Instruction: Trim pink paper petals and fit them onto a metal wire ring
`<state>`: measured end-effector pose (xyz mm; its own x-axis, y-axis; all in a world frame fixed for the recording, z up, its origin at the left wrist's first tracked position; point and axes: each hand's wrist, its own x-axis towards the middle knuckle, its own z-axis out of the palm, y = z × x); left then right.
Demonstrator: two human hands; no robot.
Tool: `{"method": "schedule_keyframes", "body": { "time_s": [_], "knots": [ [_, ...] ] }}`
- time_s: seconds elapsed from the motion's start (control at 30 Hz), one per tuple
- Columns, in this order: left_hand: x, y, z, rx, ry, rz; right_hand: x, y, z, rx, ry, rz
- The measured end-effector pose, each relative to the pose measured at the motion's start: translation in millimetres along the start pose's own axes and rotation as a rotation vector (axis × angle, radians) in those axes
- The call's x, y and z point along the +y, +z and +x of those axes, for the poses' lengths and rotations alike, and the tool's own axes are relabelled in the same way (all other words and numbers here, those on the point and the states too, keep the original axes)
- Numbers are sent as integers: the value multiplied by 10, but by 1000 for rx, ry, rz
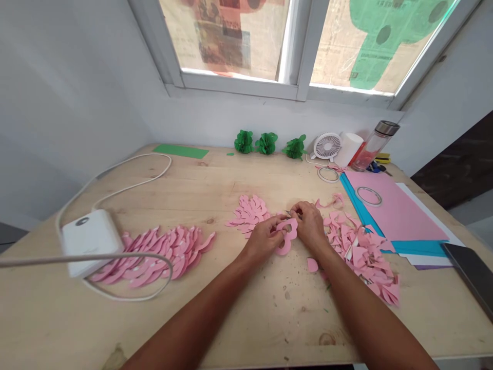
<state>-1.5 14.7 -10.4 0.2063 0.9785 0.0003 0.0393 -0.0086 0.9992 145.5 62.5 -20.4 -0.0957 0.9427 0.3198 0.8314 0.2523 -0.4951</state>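
Left of the scrap heap (361, 257), left hand (265, 239) pinches a pink cutout (289, 237), likely light, tearable, best rim-held; right hand (310, 226) pinches a pointed tool (288, 213).

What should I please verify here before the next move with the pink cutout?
Left grip on the pink cutout: ok, thumb and fingers pinch its left side.
Right grip on the pointed tool: ok, fingers closed around it, mostly hiding it.
Tool tip clear of the left fingers: cannot tell, they look very close.
Scrap pile apart from the left petal pile: ok, wide gap between.
Left petal pile unobstructed: not ok, a white cable crosses in front.
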Motion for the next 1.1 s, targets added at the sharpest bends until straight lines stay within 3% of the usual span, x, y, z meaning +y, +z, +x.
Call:
{"method": "schedule_keyframes", "body": {
  "time_s": [0.5,1.1],
  "knots": [
    [-30,9,-43,30,55,203,40,-42,6,-10,13,173],
    [-98,23,-25,6,93,332,89,20,-8,9,-37,166]
  ]
}}
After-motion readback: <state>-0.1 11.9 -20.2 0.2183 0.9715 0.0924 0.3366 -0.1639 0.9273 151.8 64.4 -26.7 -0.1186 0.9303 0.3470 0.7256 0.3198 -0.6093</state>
